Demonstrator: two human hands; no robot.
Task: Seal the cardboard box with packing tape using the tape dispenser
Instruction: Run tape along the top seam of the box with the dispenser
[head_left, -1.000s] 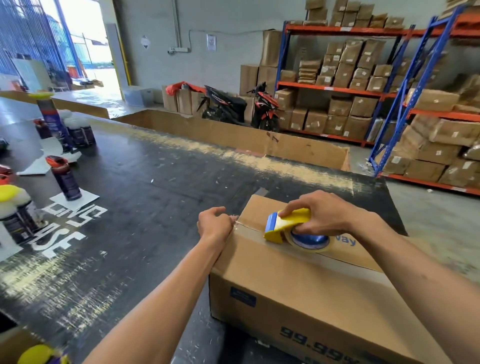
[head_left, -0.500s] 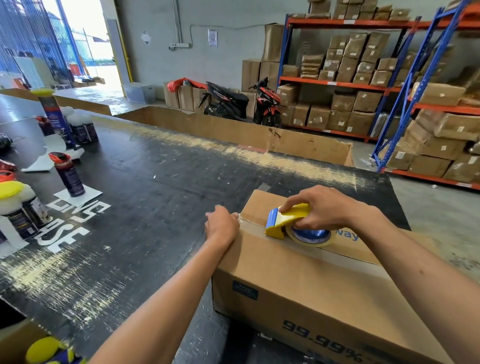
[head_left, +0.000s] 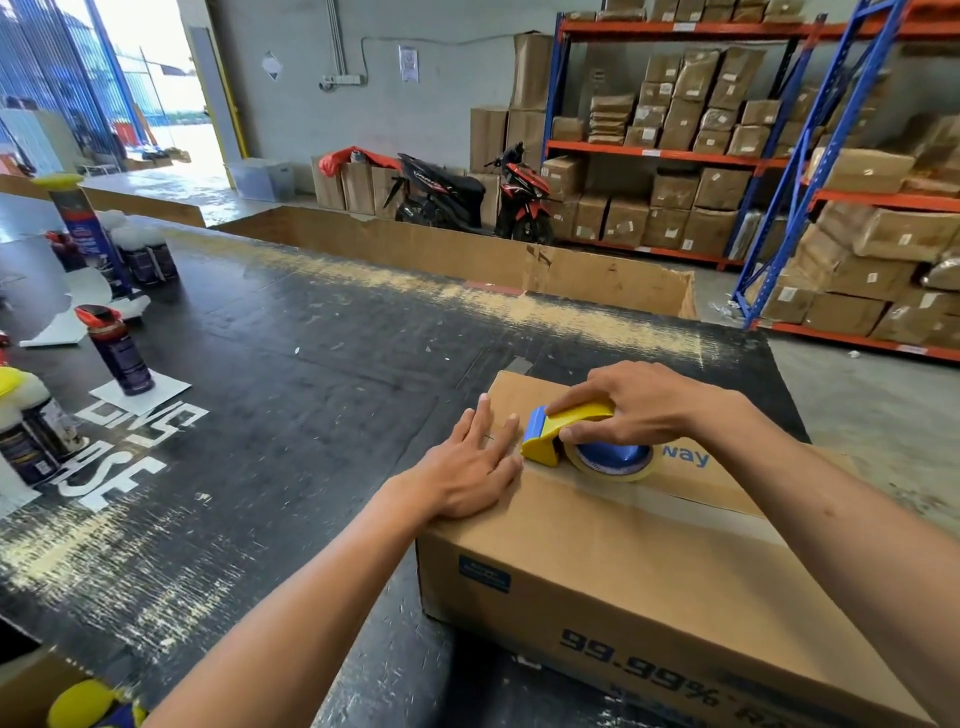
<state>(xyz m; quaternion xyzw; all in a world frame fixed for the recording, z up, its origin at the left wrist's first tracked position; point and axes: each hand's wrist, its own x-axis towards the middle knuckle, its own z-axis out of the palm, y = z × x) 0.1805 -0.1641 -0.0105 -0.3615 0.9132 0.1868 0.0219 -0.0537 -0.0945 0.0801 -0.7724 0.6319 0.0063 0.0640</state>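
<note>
A brown cardboard box (head_left: 597, 561) with blue print lies on the black worktable at the lower right. A strip of clear tape runs along its top seam. My right hand (head_left: 634, 405) grips the yellow and blue tape dispenser (head_left: 566, 436), which rests on the box top near its far left end, with its roll of tape (head_left: 613, 460) against the lid. My left hand (head_left: 472, 467) lies flat on the box top's left corner, fingers spread, just beside the dispenser's nose.
The black worktable (head_left: 291, 395) stretches left, with several spray cans (head_left: 117, 351) and white labels along its left side. A cardboard barrier (head_left: 467, 260) lines the far edge. Behind it stand a motorbike (head_left: 467, 192) and shelf racks full of boxes (head_left: 727, 156).
My left hand has opened from a fist at the box's end edge to a flat palm on the lid. The dispenser stays at the left end of the seam.
</note>
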